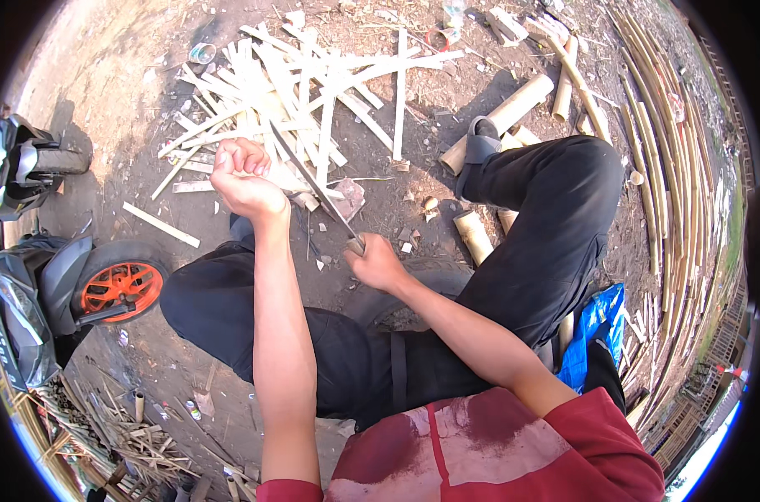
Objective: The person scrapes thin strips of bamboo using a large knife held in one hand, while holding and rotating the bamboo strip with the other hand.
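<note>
Bare brown dirt ground point(104, 197), strewn with chips, spreads under an open-air work spot. Well off to the left of the hands stands a motorbike with an orange-rimmed wheel point(122, 293); far to their right, long tan bamboo poles point(673, 167) lie in a curving row.

A seated person in black trousers and a red shirt has the right hand point(377, 264) closed around the handle of a long, dark, narrow-bladed metal knife point(321, 194). The blade slants away from that grip, up and to the left, its tip past the left hand point(250, 180), which is raised with fingers curled inward; whether it holds anything cannot be told.

Beyond the left hand lies a loose, crisscrossed heap of pale split-bamboo strips point(254, 92). Just right of the right hand sits a short, thick tan bamboo segment point(474, 237), with a black rubber tyre point(439, 280) below the grip, between the knees.

The moment appears to be knife work on bamboo, caught with no piece clearly against the edge. Any next move would call for a firm right-hand hold on the handle and left fingers well clear of the blade.
</note>
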### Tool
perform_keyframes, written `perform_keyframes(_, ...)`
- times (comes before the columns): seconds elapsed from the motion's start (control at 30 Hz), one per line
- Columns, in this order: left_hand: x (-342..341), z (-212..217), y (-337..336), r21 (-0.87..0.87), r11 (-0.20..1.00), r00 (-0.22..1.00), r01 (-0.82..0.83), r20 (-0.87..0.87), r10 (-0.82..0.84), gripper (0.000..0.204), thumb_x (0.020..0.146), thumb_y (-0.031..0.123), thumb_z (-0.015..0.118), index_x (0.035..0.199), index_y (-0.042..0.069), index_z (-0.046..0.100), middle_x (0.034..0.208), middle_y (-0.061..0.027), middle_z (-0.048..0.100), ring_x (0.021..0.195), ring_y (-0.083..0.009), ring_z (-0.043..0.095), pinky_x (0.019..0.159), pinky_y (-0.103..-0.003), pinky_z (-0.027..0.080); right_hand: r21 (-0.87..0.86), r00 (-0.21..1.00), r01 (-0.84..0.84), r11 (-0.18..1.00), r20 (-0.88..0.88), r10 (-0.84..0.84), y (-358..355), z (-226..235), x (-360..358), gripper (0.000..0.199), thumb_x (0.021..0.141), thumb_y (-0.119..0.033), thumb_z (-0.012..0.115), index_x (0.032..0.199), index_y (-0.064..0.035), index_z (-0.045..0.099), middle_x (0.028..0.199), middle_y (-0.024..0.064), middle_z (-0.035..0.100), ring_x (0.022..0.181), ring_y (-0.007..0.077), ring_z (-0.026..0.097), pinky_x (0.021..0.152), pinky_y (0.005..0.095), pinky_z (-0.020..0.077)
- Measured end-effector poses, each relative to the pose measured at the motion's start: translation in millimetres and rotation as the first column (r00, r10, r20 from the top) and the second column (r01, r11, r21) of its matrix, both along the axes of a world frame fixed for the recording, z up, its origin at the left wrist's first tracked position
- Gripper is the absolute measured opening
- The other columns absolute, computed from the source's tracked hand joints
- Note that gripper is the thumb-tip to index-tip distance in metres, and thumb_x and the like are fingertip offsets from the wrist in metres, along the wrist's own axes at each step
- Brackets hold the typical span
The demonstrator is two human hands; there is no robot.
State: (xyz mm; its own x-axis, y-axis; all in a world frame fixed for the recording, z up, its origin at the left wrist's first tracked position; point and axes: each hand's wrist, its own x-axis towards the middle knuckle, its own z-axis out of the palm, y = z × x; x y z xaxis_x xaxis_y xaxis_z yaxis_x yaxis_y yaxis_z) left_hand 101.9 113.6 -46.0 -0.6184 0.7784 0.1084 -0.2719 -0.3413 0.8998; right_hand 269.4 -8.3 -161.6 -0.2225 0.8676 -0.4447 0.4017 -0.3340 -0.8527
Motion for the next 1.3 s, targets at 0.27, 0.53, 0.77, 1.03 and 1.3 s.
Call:
perform_keyframes(0.27, -0.7, -0.5, -6.9, -0.004, 0.99, 0.99, -0.143, 0.005, 0.143, 0.032, 0.094, 0.034, 0.038, 0.071, 0.016, 0.025, 0.058, 0.0034, 0.027, 0.053, -0.0078, 0.022, 0.049, -0.025, 0.018, 0.052, 0.997, 0.033, 0.998, -0.072, -0.029, 25.7, 64.0, -18.9, 0.023, 0.082, -0.017, 0.065, 0.091, 0.0048, 0.064, 0.076, 0.0271, 0.066, 0.081, 0.0452, 0.068, 0.073, 0.0503, 0.0512)
perform_keyframes(0.53, -7.6, -1.8, 0.9, -0.052, 0.972, 0.973, -0.229, 0.018, 0.23, 0.036, 0.093, 0.036, 0.039, 0.068, 0.017, 0.023, 0.055, 0.004, 0.025, 0.051, -0.0076, 0.02, 0.048, -0.026, 0.017, -0.151, 0.929, -0.19, 0.97, 0.293, 0.227, 2.5, -30.5, 10.6, 0.03, 0.083, -0.017, 0.065, 0.097, 0.008, 0.061, 0.085, 0.032, 0.067, 0.086, 0.0497, 0.066, 0.079, 0.0524, 0.0544)
perform_keyframes(0.77, -12.1, 0.0, -8.0, -0.077, 0.957, 0.96, -0.279, 0.008, 0.281, 0.034, 0.094, 0.034, 0.04, 0.069, 0.017, 0.025, 0.057, 0.0037, 0.027, 0.052, -0.0076, 0.021, 0.048, -0.026, 0.017, 0.066, 1.0, -0.027, 0.997, 0.012, 0.026, 13.2, 49.1, -19.7, 0.031, 0.083, -0.02, 0.063, 0.098, 0.0072, 0.062, 0.081, 0.0323, 0.066, 0.085, 0.0495, 0.066, 0.077, 0.0527, 0.053)
perform_keyframes(1.03, -4.8, 0.4, 2.2, -0.043, 0.957, 0.958, -0.286, 0.018, 0.287, 0.033, 0.092, 0.031, 0.039, 0.067, 0.016, 0.023, 0.057, 0.0033, 0.026, 0.052, -0.008, 0.02, 0.048, -0.026, 0.018, -0.23, 0.912, -0.133, 0.964, 0.353, 0.21, 12.7, -40.8, 29.4, 0.028, 0.081, -0.016, 0.062, 0.096, 0.0073, 0.067, 0.094, 0.0324, 0.068, 0.094, 0.0459, 0.067, 0.086, 0.0513, 0.0536)
perform_keyframes(1.3, -21.1, -0.4, -2.0, -0.051, 0.955, 0.956, -0.293, 0.018, 0.294, 0.034, 0.094, 0.033, 0.037, 0.067, 0.017, 0.023, 0.056, 0.0038, 0.024, 0.05, -0.0072, 0.019, 0.047, -0.025, 0.016, -0.167, 0.986, -0.101, 0.981, 0.113, 0.121, 3.0, -0.1, -7.1, 0.031, 0.081, -0.019, 0.062, 0.096, 0.0077, 0.065, 0.085, 0.033, 0.067, 0.088, 0.0465, 0.067, 0.081, 0.0504, 0.0532)
